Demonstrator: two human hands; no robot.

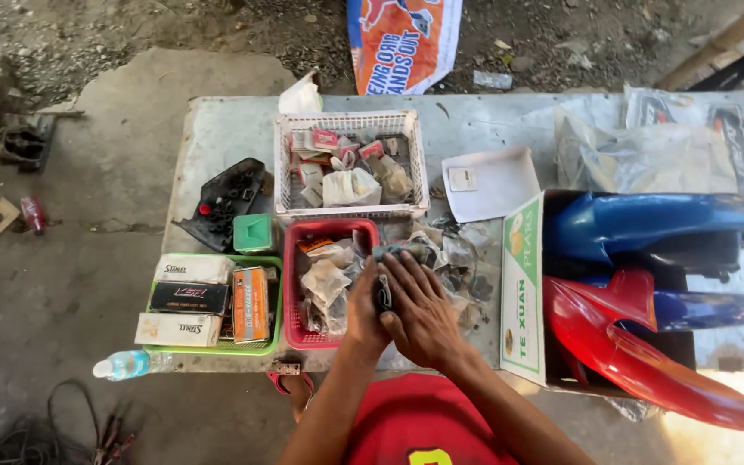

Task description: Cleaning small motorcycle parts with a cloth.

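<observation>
Sorting judged underway: small dark part [384,293] is pinched between left hand [365,303] and right hand [424,308], both closed on it, over table [234,129] beside red basket [294,237]. Next move likely needs a firm regrip.

Both hands [402,306] pressed together — beside red basket [296,250].

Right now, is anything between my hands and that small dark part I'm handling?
No. The left hand and right hand are both already on the small dark part, pressed together around it beside the red basket. Nothing visible sits between them and it; the fingers hide most of the part.
</observation>
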